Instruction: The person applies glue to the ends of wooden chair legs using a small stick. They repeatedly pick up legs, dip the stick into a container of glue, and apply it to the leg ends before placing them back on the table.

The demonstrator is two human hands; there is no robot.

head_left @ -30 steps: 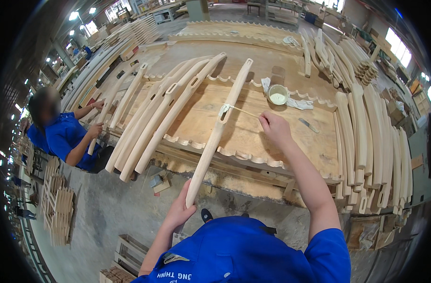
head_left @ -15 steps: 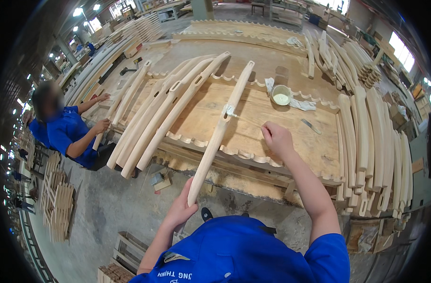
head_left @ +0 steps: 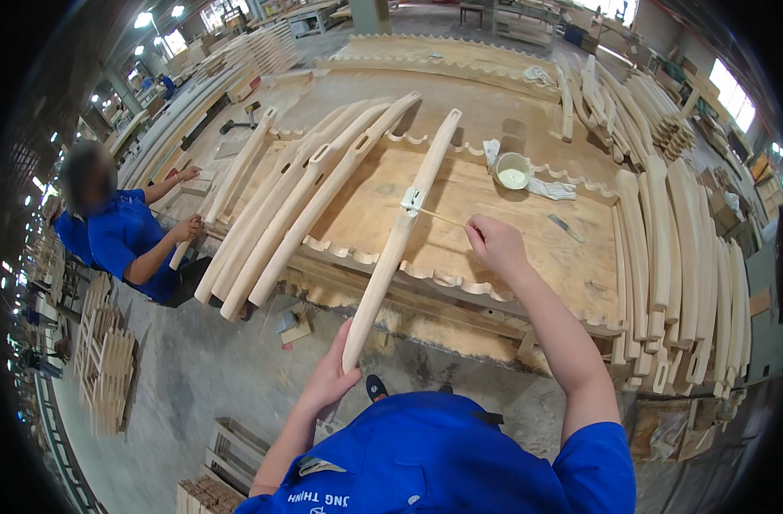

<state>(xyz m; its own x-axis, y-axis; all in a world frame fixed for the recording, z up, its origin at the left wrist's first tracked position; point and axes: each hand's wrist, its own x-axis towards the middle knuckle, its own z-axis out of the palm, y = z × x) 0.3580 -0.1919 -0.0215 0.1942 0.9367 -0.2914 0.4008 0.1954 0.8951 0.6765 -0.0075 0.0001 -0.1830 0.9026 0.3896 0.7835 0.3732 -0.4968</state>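
A long, curved wooden chair leg [head_left: 390, 257] with slots cut in it lies across the scalloped rails of a wooden rack. My left hand [head_left: 330, 377] is wrapped round its near end. Pinched in my right hand [head_left: 497, 246] is a thin stick [head_left: 443, 218], its tip at the slot midway along the leg. White glue [head_left: 412, 200] is smeared around that slot. Beyond my right hand stands a small tub of whitish glue [head_left: 513, 174], with a white rag [head_left: 551, 189] beside it. A flat scraper [head_left: 566, 228] lies on the plywood to its right.
Several similar legs [head_left: 310, 188] rest on the rack to the left, and more [head_left: 665, 248] are stacked at its right end. A co-worker in blue [head_left: 134, 231] handles a wooden piece at far left. A hammer [head_left: 241, 118] lies near the back left.
The stick now shows plainly between my right hand and the slot. My right hand has shifted slightly left and down. My left hand keeps its grip on the leg's near end.
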